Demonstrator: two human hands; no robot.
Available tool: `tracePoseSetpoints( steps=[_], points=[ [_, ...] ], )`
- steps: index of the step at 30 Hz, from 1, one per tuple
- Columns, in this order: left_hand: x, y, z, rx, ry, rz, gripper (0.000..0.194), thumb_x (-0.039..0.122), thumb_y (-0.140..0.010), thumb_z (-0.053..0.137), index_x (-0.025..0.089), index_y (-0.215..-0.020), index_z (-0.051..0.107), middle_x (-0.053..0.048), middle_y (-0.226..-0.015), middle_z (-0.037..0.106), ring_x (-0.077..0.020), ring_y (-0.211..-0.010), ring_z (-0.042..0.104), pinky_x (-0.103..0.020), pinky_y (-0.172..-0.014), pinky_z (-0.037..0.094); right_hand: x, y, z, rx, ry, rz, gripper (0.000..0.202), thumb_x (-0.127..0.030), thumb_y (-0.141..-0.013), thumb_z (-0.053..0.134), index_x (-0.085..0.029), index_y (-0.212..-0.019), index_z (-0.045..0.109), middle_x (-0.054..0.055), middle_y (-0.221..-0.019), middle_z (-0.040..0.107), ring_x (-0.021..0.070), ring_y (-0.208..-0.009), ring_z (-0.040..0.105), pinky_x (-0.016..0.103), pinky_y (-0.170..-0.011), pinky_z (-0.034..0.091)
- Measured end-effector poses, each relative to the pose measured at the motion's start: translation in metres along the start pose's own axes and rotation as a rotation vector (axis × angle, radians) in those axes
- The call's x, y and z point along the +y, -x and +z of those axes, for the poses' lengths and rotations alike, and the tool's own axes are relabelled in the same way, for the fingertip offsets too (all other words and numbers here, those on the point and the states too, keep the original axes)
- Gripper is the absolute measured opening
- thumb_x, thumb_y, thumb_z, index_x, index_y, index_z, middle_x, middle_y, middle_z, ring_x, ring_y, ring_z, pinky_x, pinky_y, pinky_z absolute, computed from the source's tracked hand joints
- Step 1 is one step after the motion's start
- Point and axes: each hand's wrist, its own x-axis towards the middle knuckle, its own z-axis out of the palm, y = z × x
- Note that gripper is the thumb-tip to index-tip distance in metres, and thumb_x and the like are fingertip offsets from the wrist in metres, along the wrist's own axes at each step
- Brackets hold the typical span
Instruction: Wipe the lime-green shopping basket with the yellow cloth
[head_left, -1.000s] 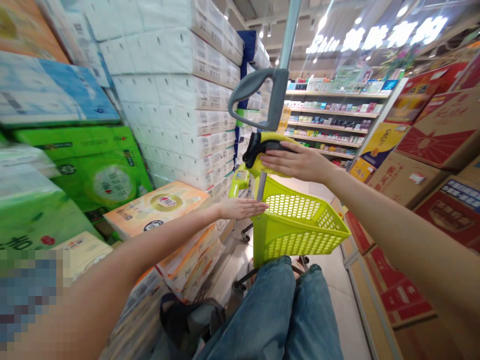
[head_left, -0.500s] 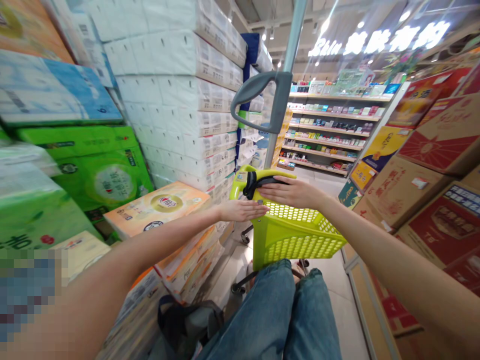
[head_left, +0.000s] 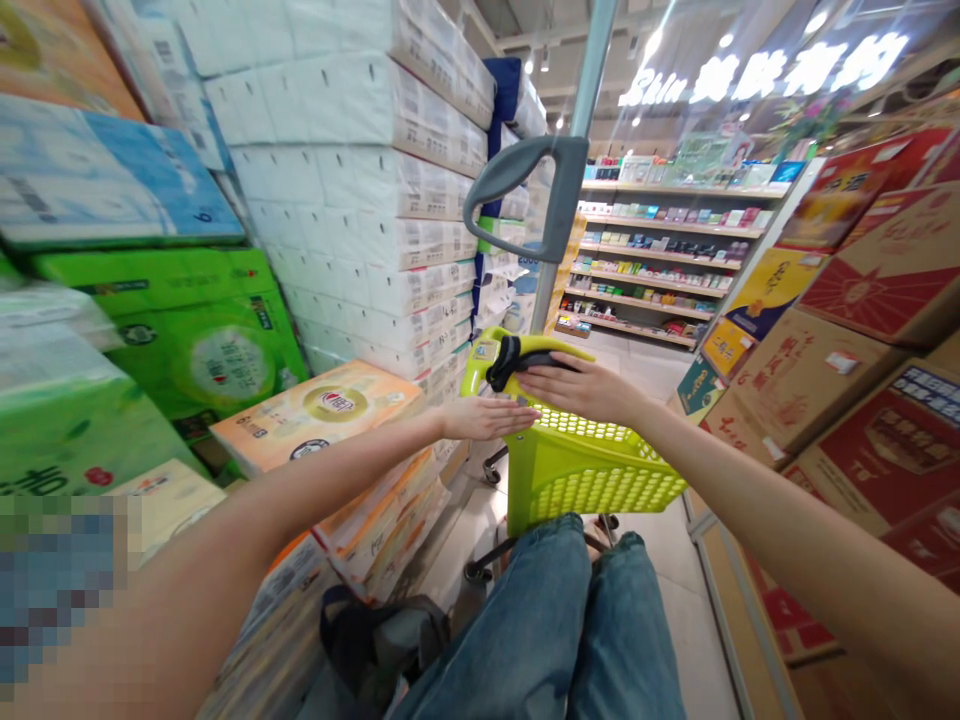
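Note:
A yellow-green shopping basket (head_left: 600,475) on wheels stands just in front of my knees, with a grey upright handle (head_left: 562,200) on a metal pole rising behind it. My left hand (head_left: 487,418) lies flat, fingers stretched out, its fingertips at the basket's near left rim. Flat too, with straight fingers, my right hand (head_left: 581,388) rests over the rim beside a black folded handle (head_left: 517,362). The fingertips of both hands are close together. Neither hand is wrapped round anything.
White wrapped packs (head_left: 322,190) are stacked on the left, beside green boxes (head_left: 217,350) and an orange box (head_left: 337,400). Red and brown cartons (head_left: 885,260) line the right. Stocked shelves (head_left: 660,250) stand ahead. A dark bag (head_left: 382,640) sits low beside my legs.

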Motion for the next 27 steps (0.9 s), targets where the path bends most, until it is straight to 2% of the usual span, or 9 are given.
tracePoseSetpoints(
  steps=[2, 5, 9, 11, 14, 18, 20, 24, 27],
  points=[
    [0.0, 0.0, 0.001, -0.02, -0.029, -0.018, 0.058, -0.001, -0.094, 0.034, 0.021, -0.145, 0.05, 0.001, -0.158, 0.04, -0.0074, -0.146, 0.035, -0.02, -0.119, 0.034, -0.005, 0.005, 0.005, -0.03, 0.004, -0.065, 0.059, -0.018, -0.1, 0.049, -0.023, -0.156, 0.031, 0.002, -0.148, 0.056, 0.0135, -0.136, 0.054, 0.036, -0.123, 0.036],
    [-0.001, 0.0, -0.001, -0.041, 0.021, -0.01, 0.058, 0.002, -0.096, 0.032, 0.022, -0.148, 0.047, 0.003, -0.16, 0.037, -0.0068, -0.148, 0.031, -0.021, -0.122, 0.03, 0.013, 0.0, -0.01, -0.075, 0.005, -0.076, 0.064, -0.017, -0.1, 0.047, -0.026, -0.158, 0.022, 0.0, -0.152, 0.051, 0.0142, -0.14, 0.05, 0.037, -0.126, 0.032],
    [-0.003, -0.002, -0.005, -0.036, 0.115, -0.011, 0.058, 0.007, -0.096, 0.032, 0.025, -0.149, 0.046, 0.004, -0.16, 0.038, -0.0067, -0.148, 0.03, -0.021, -0.122, 0.033, 0.054, -0.019, -0.047, -0.051, 0.004, 0.125, 0.071, -0.014, -0.101, 0.043, -0.039, -0.159, 0.01, -0.007, -0.159, 0.039, 0.0143, -0.146, 0.04, 0.038, -0.13, 0.022],
    [-0.003, -0.002, -0.006, -0.016, 0.115, -0.01, 0.057, 0.008, -0.096, 0.033, 0.024, -0.149, 0.046, 0.003, -0.159, 0.039, -0.0075, -0.148, 0.032, -0.021, -0.121, 0.035, 0.063, -0.025, -0.057, -0.006, 0.016, 0.224, 0.07, -0.014, -0.101, 0.041, -0.043, -0.158, 0.011, -0.009, -0.16, 0.037, 0.0149, -0.147, 0.038, 0.039, -0.131, 0.017],
    [-0.003, -0.001, -0.004, 0.008, 0.067, 0.0, 0.055, 0.008, -0.097, 0.034, 0.023, -0.148, 0.047, 0.002, -0.158, 0.041, -0.0079, -0.147, 0.034, -0.022, -0.121, 0.034, 0.048, -0.021, -0.047, 0.028, 0.004, 0.258, 0.07, -0.012, -0.1, 0.042, -0.04, -0.158, 0.014, -0.007, -0.158, 0.041, 0.0144, -0.145, 0.042, 0.037, -0.131, 0.019],
    [-0.001, 0.0, -0.001, -0.012, 0.034, 0.003, 0.057, 0.003, -0.095, 0.035, 0.021, -0.148, 0.046, 0.0, -0.159, 0.039, -0.0086, -0.147, 0.034, -0.022, -0.121, 0.033, 0.005, 0.0, -0.011, -0.008, 0.018, 0.053, 0.065, -0.015, -0.099, 0.049, -0.027, -0.158, 0.023, 0.001, -0.15, 0.054, 0.0136, -0.138, 0.052, 0.035, -0.125, 0.033],
    [0.0, 0.0, -0.001, -0.054, 0.048, -0.021, 0.061, 0.0, -0.093, 0.035, 0.022, -0.15, 0.044, 0.001, -0.159, 0.038, -0.0077, -0.147, 0.033, -0.02, -0.118, 0.036, -0.005, 0.008, 0.0, -0.032, 0.034, -0.051, 0.058, -0.018, -0.1, 0.048, -0.024, -0.155, 0.032, 0.002, -0.147, 0.057, 0.0135, -0.135, 0.055, 0.035, -0.123, 0.037],
    [0.0, 0.0, -0.002, -0.106, 0.042, -0.027, 0.061, 0.003, -0.097, 0.031, 0.025, -0.152, 0.04, 0.005, -0.161, 0.032, -0.0053, -0.149, 0.025, -0.019, -0.123, 0.03, 0.015, 0.003, -0.013, -0.083, 0.069, -0.139, 0.057, -0.017, -0.101, 0.044, -0.024, -0.156, 0.03, -0.001, -0.15, 0.054, 0.0139, -0.139, 0.051, 0.036, -0.125, 0.034],
    [-0.001, -0.001, -0.003, -0.093, 0.072, -0.017, 0.057, 0.008, -0.099, 0.03, 0.026, -0.152, 0.04, 0.005, -0.161, 0.033, -0.0054, -0.149, 0.024, -0.02, -0.125, 0.024, 0.044, -0.011, -0.039, -0.044, 0.09, 0.019, 0.068, -0.013, -0.1, 0.045, -0.031, -0.159, 0.017, -0.004, -0.156, 0.046, 0.0127, -0.144, 0.044, 0.035, -0.128, 0.027]
  ],
)
